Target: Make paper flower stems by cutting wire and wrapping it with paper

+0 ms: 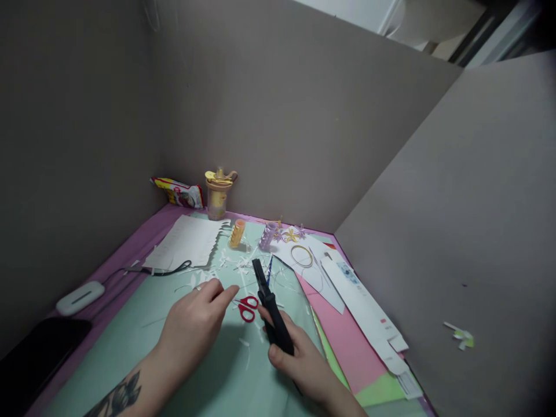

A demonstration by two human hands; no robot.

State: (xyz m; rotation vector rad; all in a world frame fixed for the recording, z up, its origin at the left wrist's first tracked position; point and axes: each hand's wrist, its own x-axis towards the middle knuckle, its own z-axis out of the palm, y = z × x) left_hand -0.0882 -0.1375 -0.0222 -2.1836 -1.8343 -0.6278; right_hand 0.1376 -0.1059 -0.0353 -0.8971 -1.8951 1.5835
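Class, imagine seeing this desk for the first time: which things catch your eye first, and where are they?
The right hand grips a long black tool at the centre, pointing away over the mint-green sheet. Just left of it lie small red scissors, with the fingertips of the left hand beside them. A yellow-lidded cup stands in the far corner.

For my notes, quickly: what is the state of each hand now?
Left hand: fingers pinched together; anything held cannot be told.
Right hand: closed on black tool.

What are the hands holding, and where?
The right hand grips a long black tool by its lower end; whether the left hand holds anything cannot be told.
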